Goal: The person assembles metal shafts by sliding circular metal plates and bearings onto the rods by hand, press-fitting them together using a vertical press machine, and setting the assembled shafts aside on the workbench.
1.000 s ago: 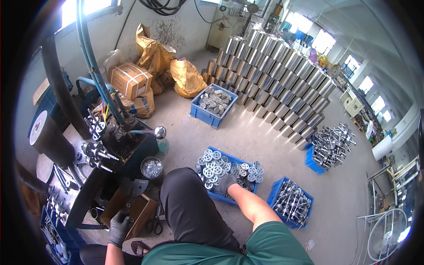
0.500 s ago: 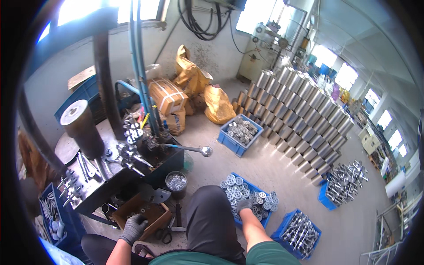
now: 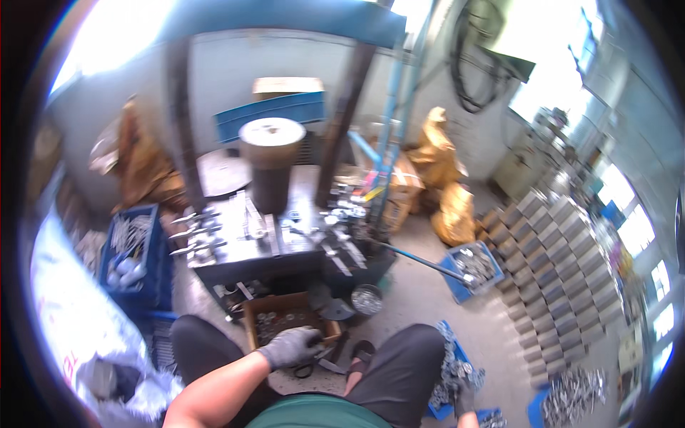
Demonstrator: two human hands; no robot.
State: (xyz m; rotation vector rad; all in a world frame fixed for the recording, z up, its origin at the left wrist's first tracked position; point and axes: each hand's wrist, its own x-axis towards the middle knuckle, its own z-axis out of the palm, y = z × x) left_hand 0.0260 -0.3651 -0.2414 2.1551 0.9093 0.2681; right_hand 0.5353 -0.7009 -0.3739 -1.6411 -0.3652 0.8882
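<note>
Gray-gloved left hand (image 3: 292, 347), fingers curled, is held at the front of a brown box (image 3: 332, 329) containing small rings (image 3: 267, 319); whether it pinches one cannot be told. Blurred, the right hand (image 3: 465, 398) lies at spoked metal wheels (image 3: 457, 372) in a blue crate (image 3: 442, 411); its grip cannot be made out. The right knee (image 3: 421, 349) stands between the hands. Behind the box, a workbench (image 3: 250, 274) bears an upright column (image 3: 277, 171). A blue lever (image 3: 421, 261) partly overlaps a second crate (image 3: 458, 289); stacked metal cylinders (image 3: 564, 285) rise at right.
</note>
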